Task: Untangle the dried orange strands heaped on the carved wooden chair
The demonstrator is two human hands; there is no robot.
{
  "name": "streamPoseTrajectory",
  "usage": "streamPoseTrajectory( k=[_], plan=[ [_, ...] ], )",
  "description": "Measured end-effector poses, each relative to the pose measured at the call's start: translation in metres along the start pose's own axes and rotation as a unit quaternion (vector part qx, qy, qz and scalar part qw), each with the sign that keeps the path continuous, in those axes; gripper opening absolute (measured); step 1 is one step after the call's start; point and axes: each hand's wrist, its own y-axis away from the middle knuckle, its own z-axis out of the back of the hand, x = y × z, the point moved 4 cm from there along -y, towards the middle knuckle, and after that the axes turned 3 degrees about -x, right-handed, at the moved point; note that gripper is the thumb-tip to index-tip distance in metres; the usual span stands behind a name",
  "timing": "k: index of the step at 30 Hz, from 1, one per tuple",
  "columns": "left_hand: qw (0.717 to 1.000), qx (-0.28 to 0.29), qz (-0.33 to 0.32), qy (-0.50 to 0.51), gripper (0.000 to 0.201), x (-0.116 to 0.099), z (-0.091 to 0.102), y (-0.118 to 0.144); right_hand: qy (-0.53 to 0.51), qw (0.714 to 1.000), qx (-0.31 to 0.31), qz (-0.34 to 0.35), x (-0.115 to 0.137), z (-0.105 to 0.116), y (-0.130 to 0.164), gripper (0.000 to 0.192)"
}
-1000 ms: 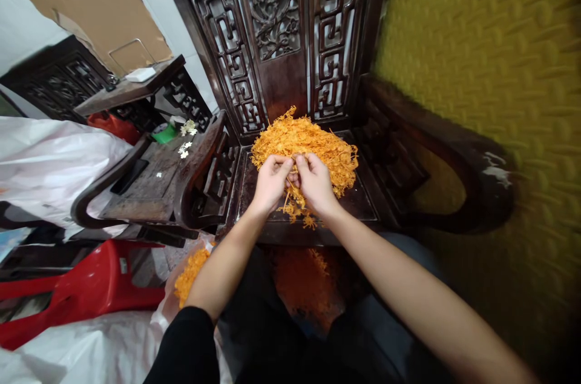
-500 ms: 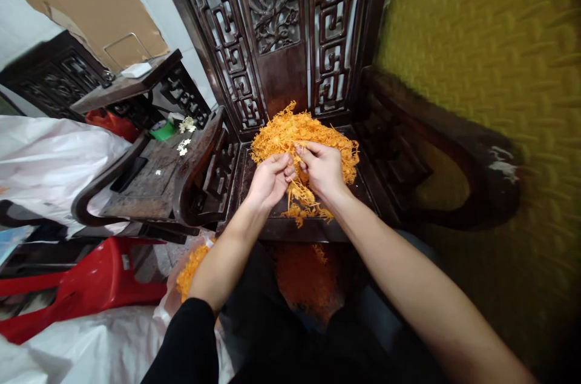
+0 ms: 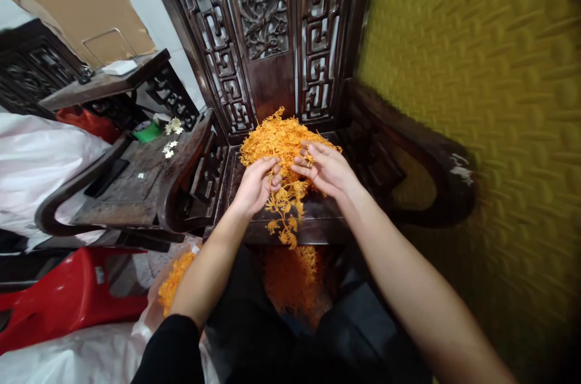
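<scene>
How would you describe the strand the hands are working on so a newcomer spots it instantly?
Start at the carved dark wooden chair; an orange tangled heap lies on its seat. The strand hangs from the left hand, beside the right hand, dangling over the seat's front edge.

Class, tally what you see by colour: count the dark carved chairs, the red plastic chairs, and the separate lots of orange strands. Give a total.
Dark carved chairs: 2
Red plastic chairs: 1
Orange strand lots: 3
Total: 6
</scene>
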Motion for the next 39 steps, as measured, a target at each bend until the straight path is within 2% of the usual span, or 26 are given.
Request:
streamPoseTrajectory(
  k=[4,11,13,15,17,20,22,25,28,32,34,37,39],
  plan=[
    [1.000,0.004,0.008,0.010,0.022,-0.002,0.002,0.002,-0.008,0.999,0.025,0.022,-0.002,-0.006,-0.002,0.019],
    [0.998,0.017,0.052,-0.009,0.027,0.000,0.004,0.005,0.029,0.999,-0.031,0.033,-0.022,-0.011,-0.005,0.022],
    [0.998,0.009,0.044,-0.041,0.030,0.003,0.001,0.005,0.045,0.997,-0.043,0.033,-0.029,-0.015,-0.003,0.034],
    [0.997,0.003,0.032,-0.073,0.034,0.007,-0.002,0.006,0.107,0.991,-0.058,0.051,-0.033,-0.019,0.000,0.050],
    [0.995,0.002,0.023,-0.100,0.039,0.013,-0.006,0.006,0.202,0.969,-0.073,0.118,-0.031,-0.025,0.004,0.054],
    [0.992,-0.004,0.011,-0.127,0.046,0.020,-0.010,0.006,0.316,0.917,-0.067,0.235,-0.024,-0.033,0.010,0.048],
    [0.991,-0.002,0.005,-0.134,0.046,0.022,-0.010,0.006,0.351,0.896,-0.050,0.268,-0.020,-0.036,0.012,0.039],
    [0.991,0.004,0.003,-0.137,0.043,0.022,-0.008,0.005,0.363,0.886,-0.042,0.285,-0.017,-0.037,0.012,0.035],
    [0.989,-0.003,-0.001,-0.150,0.043,0.020,-0.005,0.003,0.358,0.888,-0.045,0.284,-0.017,-0.037,0.014,0.037],
    [0.985,0.007,-0.027,-0.171,0.046,0.017,-0.007,0.006,0.342,0.906,-0.052,0.246,-0.014,-0.031,0.004,0.049],
    [0.985,0.014,-0.034,-0.169,0.049,0.016,-0.009,0.011,0.280,0.929,-0.101,0.221,-0.005,-0.016,-0.009,0.054],
    [0.986,0.018,-0.031,-0.165,0.049,0.014,-0.009,0.018,0.130,0.958,-0.195,0.168,0.012,0.014,-0.025,0.056],
    [0.986,0.018,-0.022,-0.167,0.047,0.014,-0.006,0.019,0.085,0.969,-0.182,0.144,0.018,0.022,-0.027,0.052]
  ],
)
